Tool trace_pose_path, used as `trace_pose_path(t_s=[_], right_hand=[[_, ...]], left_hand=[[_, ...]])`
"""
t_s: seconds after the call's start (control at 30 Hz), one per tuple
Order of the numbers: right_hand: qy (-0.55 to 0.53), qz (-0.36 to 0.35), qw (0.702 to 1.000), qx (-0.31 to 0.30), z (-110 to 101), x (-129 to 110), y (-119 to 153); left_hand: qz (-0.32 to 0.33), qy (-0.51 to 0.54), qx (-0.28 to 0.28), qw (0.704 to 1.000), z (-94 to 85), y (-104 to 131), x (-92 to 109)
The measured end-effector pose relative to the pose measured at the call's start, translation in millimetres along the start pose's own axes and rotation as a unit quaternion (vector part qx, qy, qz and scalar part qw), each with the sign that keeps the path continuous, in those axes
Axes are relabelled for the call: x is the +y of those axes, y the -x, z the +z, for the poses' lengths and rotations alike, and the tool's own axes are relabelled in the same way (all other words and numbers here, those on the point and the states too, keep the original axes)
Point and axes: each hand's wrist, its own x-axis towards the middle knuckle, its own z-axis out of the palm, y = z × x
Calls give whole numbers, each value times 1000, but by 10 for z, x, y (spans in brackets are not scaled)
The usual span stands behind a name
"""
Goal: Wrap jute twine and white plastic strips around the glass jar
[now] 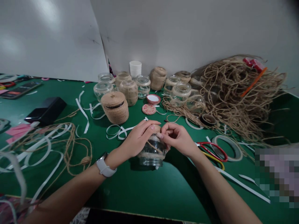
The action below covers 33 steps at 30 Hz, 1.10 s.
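Observation:
A glass jar [151, 148] lies on its side near the table's front, its threaded mouth toward me and twine around its far end. My left hand [143, 133], with a watch on the wrist, is closed over the jar's upper left side. On the right of the jar, my right hand [175, 136] has its fingers pinched together by the twine-covered part; what lies between the fingertips is too small to make out. A strand of twine [155, 147] crosses the glass under my fingers.
Behind stand several jars [143, 87], a twine-wrapped lidded jar [115, 109] and white cups [135, 69]. Two lids [149, 109] lie nearer. Tangled twine [231, 90] fills the right back. Red-handled scissors [216, 152] and a tape roll [227, 147] lie right; white strips [46, 152] lie left.

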Motion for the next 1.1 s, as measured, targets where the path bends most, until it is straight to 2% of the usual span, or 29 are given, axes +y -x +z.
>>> trace_pose_path(t_s=[0.47,0.97,1.1], right_hand=[[-7,3,1000,-1,-4,4,0],[-1,17,999,31,47,-1,-10],[0,10,1000,20,37,-12,-11]], left_hand=[[-3,-3,4,1000,-3,5,1],[7,-6,1,1000,-1,10,-34],[1,7,1,1000,-2,10,-29]])
